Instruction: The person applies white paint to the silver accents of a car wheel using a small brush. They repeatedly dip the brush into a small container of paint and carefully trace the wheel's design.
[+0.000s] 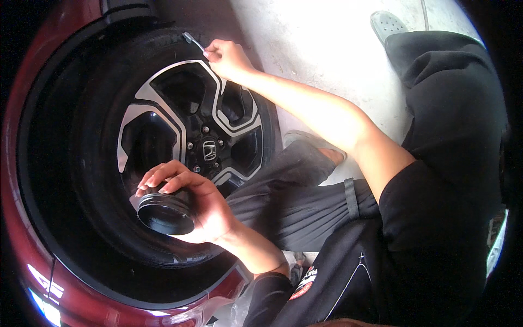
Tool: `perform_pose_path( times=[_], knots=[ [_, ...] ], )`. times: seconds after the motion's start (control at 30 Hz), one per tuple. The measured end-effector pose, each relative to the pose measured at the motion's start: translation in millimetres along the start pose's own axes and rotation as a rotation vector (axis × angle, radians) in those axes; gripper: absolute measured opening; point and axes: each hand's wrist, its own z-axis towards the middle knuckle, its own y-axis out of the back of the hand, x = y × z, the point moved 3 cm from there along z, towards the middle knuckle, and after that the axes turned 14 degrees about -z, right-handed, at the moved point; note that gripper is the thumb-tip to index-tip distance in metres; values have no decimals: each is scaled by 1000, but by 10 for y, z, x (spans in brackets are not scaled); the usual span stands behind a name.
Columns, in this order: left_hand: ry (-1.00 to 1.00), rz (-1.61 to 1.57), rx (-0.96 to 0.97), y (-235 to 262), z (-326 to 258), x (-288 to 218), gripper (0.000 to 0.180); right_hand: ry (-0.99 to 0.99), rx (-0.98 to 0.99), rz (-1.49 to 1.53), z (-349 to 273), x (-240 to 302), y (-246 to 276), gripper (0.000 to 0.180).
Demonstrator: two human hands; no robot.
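My left hand point(204, 210) grips a round black tin point(165, 213), held open side up in front of the lower part of the car wheel. My right hand point(229, 57) reaches to the tyre's edge and pinches a small brush point(192, 40), whose tip rests on the black tyre point(92, 163). The alloy rim point(190, 125) with silver and black spokes lies between the two hands. The tin's contents look dark and cannot be made out.
The red car body point(32, 261) and wheel arch curve around the tyre on the left. My black-trousered legs point(305, 191) fold close beside the wheel. A pale concrete floor point(327, 49) and a light shoe point(388, 23) lie beyond.
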Motion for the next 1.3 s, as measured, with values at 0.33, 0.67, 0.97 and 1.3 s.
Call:
perform_pose_path(
  times=[0.33,0.67,0.97,1.3],
  knots=[
    [11,13,1,28,34,-44,19,17,-23,80,-119,132,-75,9],
    [-35,15,-41,108,69,-108,24,66,-78,66,-94,85,-144,11],
    [28,2,-3,86,58,64,23,99,-251,100,300,92,-178,14],
    [68,-4,21,141,41,32,27,-39,-158,204,251,67,-203,16]
  ],
)
